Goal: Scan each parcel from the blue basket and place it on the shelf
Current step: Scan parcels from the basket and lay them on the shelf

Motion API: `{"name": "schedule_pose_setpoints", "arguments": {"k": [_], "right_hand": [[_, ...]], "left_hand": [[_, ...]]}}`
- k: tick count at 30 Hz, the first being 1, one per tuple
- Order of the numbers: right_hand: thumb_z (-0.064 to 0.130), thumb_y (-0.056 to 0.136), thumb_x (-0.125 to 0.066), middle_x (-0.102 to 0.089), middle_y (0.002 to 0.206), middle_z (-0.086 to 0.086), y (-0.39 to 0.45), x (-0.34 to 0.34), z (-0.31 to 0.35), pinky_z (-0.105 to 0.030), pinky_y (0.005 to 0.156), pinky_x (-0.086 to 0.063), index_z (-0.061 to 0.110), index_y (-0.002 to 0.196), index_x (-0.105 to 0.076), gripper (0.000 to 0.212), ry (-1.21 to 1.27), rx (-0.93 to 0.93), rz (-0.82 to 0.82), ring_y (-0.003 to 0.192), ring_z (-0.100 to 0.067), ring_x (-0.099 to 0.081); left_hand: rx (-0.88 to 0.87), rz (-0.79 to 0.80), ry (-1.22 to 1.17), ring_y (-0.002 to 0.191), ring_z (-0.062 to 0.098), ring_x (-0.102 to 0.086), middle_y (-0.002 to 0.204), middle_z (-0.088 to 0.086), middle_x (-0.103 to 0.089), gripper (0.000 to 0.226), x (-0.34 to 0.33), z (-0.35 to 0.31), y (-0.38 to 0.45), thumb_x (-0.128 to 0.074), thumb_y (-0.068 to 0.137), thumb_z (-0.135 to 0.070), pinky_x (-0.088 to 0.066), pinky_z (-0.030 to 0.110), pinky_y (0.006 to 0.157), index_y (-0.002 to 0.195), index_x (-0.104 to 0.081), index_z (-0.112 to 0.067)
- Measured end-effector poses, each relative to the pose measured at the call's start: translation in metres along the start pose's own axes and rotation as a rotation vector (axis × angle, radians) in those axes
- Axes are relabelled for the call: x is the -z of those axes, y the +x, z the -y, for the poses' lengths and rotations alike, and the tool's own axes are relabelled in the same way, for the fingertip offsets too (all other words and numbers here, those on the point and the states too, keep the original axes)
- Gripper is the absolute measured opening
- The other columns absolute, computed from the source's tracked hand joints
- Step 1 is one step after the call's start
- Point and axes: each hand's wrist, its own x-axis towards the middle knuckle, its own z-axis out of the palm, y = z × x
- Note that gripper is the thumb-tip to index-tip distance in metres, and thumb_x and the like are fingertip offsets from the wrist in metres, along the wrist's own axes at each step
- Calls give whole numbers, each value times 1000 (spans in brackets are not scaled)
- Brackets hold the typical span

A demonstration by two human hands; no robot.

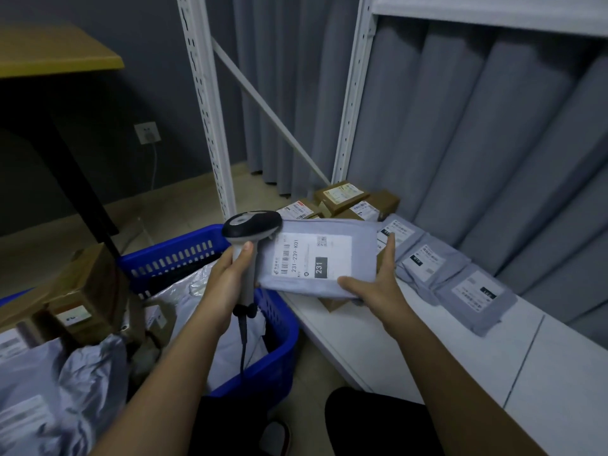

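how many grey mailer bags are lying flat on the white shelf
3 plainly: one far behind the held parcel, one in the middle, one nearest. The held parcel may hide more.

two bare forearms are seen reaching in from the bottom edge, with no sleeves shown on either up to the frame's edge. no watch, ring, band or glove is worn on the left hand (230,274) or the right hand (378,284). the fingernails are kept short and unpainted. below the arms, the legs are covered in dark, near-black trousers (378,422). between the knees, a shoe (278,436) with a pale grey toe and a dark rim is partly seen.
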Motion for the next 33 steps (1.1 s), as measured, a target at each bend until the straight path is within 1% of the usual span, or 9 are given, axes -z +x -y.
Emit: {"name": "schedule_pose_setpoints", "arguments": {"k": [4, 8, 10, 14, 18, 24, 27, 30, 33], "right_hand": [[9, 69, -85, -18, 144, 13, 6, -1, -11, -32, 104, -36, 40, 147, 6, 124, -209, 83, 147, 129, -8, -25], [23, 82, -75, -41, 134, -3, 15, -13, -22, -33, 90, -43, 26, 130, -29, 67, -142, -73, 91, 115, -17, -45], [27, 88, -68, -49, 124, -9, 20, -17, -25, -36, 82, -49, 18, 115, -38, 41, -153, -174, 91, 101, -18, -52], [22, 82, -74, -56, 123, -10, 24, -24, -32, -41, 89, -52, 7, 123, -47, 51, -263, -329, 359, 105, -21, -57], [33, 69, -69, -42, 142, -6, 18, -39, -32, -34, 86, -46, 22, 143, -36, 82, -499, -401, 600, 119, -23, -47], [35, 96, -55, -54, 136, -7, 10, -62, -31, -26, 88, -43, 13, 139, -44, 50, -418, -423, 695, 109, -18, -55], [34, 89, -64, -62, 126, -6, 24, -54, -29, -38, 95, -48, 12, 135, -51, 52, -345, -399, 547, 108, -22, -61], [23, 88, -65, -66, 119, -7, 36, -37, -26, -45, 93, -51, 17, 126, -57, 39, -56, -293, 208, 103, -25, -64], [11, 89, -64, -65, 116, -2, 41, -23, -20, -39, 90, -51, 20, 113, -57, 26, 220, -167, -59, 101, -20, -62]], "left_hand": [[-20, 26, 42, 108, 23, -60, 117, -2, -64, 45, 2, 4, 6, -55, 83, -62, -48, 48, 96, 115, -60, -32], [43, 10, 84, 99, 20, -62, 110, -1, -64, 35, 7, 15, 16, -49, 92, -51, -50, 33, 77, 116, -57, -26], [82, 10, 99, 98, 22, -62, 109, 0, -65, 36, 11, 22, 19, -50, 92, -51, -51, 39, 83, 117, -57, -25], [190, -25, 109, 95, 25, -61, 106, 4, -62, 31, 21, 34, 24, -50, 93, -50, -52, 40, 82, 112, -54, -25], [252, 4, 115, 96, 29, -63, 104, 8, -65, 24, 25, 38, 26, -50, 94, -48, -51, 48, 92, 99, -57, -26], [208, 58, 123, 95, 28, -64, 106, 8, -64, 24, 19, 35, 23, -50, 94, -47, -52, 47, 92, 106, -57, -28], [132, 22, 123, 93, 26, -62, 103, 3, -63, 17, 19, 27, 22, -48, 94, -50, -49, 48, 95, 97, -55, -34], [51, -13, 53, 83, 23, -60, 93, 2, -60, 15, 19, 14, 18, -47, 96, -44, -51, 45, 88, 94, -54, -31], [9, 20, 51, 90, 23, -62, 103, 5, -63, 27, 17, 7, 11, -49, 95, -44, -52, 44, 88, 113, -56, -25]]}}
